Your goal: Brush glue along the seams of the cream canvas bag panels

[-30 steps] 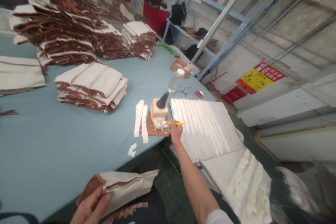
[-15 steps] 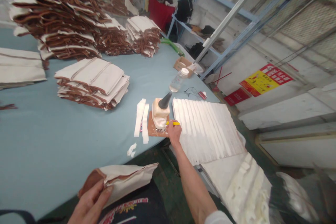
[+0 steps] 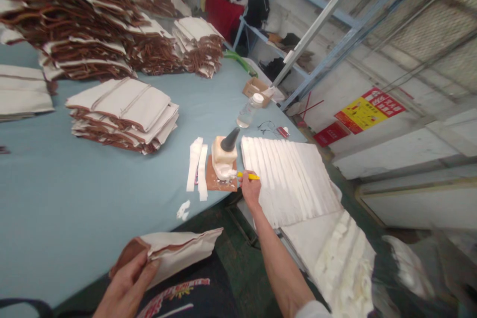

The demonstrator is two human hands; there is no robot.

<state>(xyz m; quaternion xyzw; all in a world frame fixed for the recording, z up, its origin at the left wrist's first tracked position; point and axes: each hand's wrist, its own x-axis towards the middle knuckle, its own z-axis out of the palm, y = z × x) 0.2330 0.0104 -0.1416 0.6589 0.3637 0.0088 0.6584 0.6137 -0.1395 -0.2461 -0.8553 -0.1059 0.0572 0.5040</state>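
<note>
Clock directions are taken from the centre of the view, twelve at the top. At half past seven, the person's left hand pinches a folded cream fabric piece with brown lining between thumb and fingers; the piece points toward six o'clock, over the person's lap, near the table's edge. Just below centre, the right hand grips a yellow-handled brush, its whitened tip at the white paste on the lower front of a cream container topped by a black cone. The container stands on a brown pad, whose near corner lies close to the edge. Two pale strips lie just beside the pad, at eight.

The blue-green table spreads broadly from seven to nine; a fabric stack sits at nine to ten. At four, a ribbed white board leaves only a narrow gap beside the pad. Dark floor shows at six, between table edge and right forearm.
</note>
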